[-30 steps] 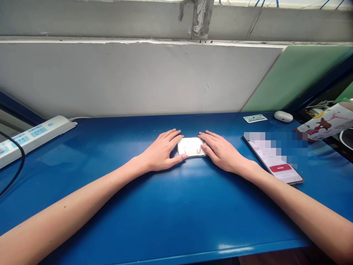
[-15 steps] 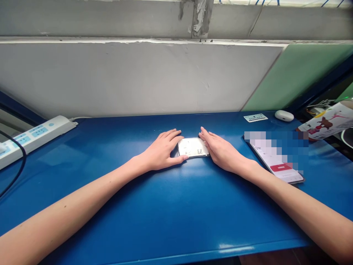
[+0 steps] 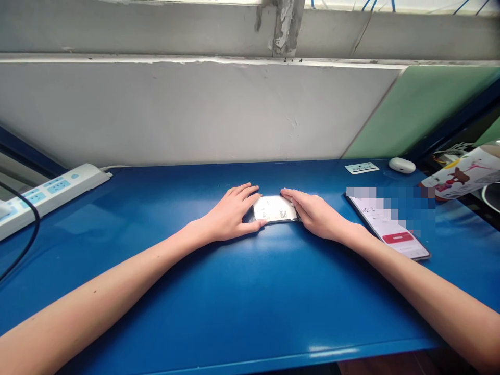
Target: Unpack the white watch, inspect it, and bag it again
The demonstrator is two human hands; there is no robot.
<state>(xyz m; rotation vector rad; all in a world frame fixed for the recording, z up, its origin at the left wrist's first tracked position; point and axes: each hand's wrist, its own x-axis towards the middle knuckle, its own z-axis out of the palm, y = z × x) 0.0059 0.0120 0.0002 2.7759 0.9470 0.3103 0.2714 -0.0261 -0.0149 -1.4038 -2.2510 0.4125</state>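
A small flat white rectangular pack [image 3: 274,209] with dark print and a dark edge lies on the blue table [image 3: 242,302], between my two hands. My left hand [image 3: 236,212] is at its left end, thumb on the near left corner and index finger on the far left corner; the other fingers are spread. At the right end rests my right hand [image 3: 308,209], turned on its side, with its fingers stretched out together along the far right corner. The right thumb is hidden behind the hand.
On the right lies a phone [image 3: 390,229] with a lit, partly pixelated screen. Behind it are a card [image 3: 361,167] and a white earbud case [image 3: 402,165]. A printed paper bag [image 3: 464,174] stands far right. A white power strip [image 3: 50,195] with a black cable [image 3: 35,234] is on the left.
My right hand's fingers have lowered and lie flatter over the pack's far right corner. My left hand and the pack look almost unmoved.
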